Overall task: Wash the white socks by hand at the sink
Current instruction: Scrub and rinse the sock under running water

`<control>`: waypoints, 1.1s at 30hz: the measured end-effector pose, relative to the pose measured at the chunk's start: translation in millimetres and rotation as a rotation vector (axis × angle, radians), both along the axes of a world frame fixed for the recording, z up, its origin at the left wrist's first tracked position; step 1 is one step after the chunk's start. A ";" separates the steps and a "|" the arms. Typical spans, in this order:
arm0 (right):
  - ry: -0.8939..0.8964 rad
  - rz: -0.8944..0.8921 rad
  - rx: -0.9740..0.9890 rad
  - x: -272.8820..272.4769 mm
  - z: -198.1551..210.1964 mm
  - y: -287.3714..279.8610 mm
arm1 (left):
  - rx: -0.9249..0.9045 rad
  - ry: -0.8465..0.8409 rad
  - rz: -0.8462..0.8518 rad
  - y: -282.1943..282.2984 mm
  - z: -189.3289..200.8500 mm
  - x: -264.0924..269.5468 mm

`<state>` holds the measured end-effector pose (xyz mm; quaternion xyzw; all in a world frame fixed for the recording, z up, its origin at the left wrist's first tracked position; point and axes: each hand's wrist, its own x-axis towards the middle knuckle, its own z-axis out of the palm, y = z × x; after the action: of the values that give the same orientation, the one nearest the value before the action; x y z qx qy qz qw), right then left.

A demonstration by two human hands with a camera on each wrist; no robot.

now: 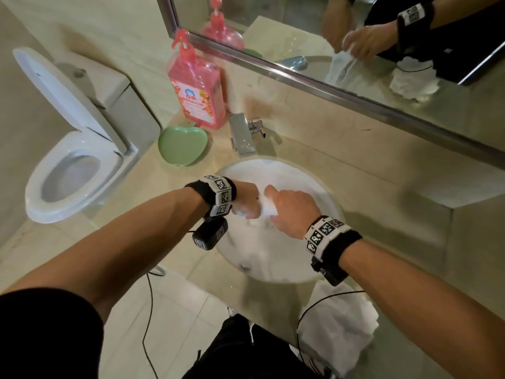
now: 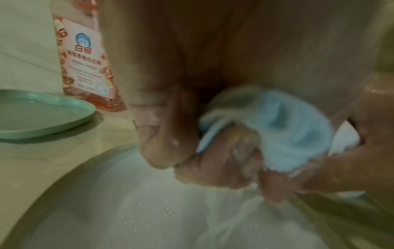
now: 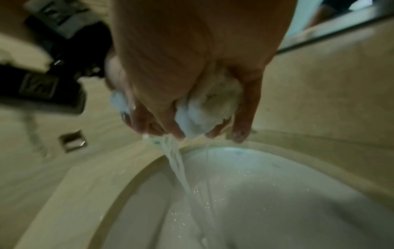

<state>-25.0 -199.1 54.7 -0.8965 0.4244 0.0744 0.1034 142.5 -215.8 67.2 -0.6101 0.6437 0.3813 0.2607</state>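
1. A pink pump bottle (image 1: 197, 97) stands on the beige counter (image 1: 314, 149) against the wall.
2. A green apple-shaped dish (image 1: 181, 144) lies just beside it.
3. A white toilet (image 1: 73, 149), lid raised, is left.
4. A mirror (image 1: 355, 31) hangs above.

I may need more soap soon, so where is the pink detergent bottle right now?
In the head view the pink detergent bottle stands on the counter's far left, against the wall under the mirror, just behind the green dish and left of the faucet.

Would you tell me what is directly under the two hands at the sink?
Under the left hand and right hand, which grip the sock, water streams into the white basin. The drain is hidden by blur.
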 end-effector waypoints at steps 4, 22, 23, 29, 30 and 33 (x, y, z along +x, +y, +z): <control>-0.182 -0.220 0.280 -5.5 4.3 -12.6 | -0.115 0.132 0.073 4.7 5.3 4.7; -0.656 -0.599 1.086 22.6 43.2 -19.5 | -0.920 0.055 -0.291 11.9 39.8 31.3; -0.611 -0.573 1.056 23.0 45.0 -20.1 | -0.880 0.069 -0.304 9.6 42.1 32.7; -0.390 -0.442 0.718 24.8 34.1 -12.3 | -0.699 0.017 -0.365 7.8 29.6 33.8; -0.348 -0.422 0.640 24.8 29.0 -9.4 | -0.664 0.021 -0.355 8.3 24.5 32.3; -0.217 -0.348 0.452 25.6 12.6 -0.9 | -0.531 0.024 -0.327 10.3 12.6 25.0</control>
<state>0.6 -200.0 67.3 -0.7673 0.5306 0.0519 0.3564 167.5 -205.5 79.8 -0.5407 0.8135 0.1602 0.1423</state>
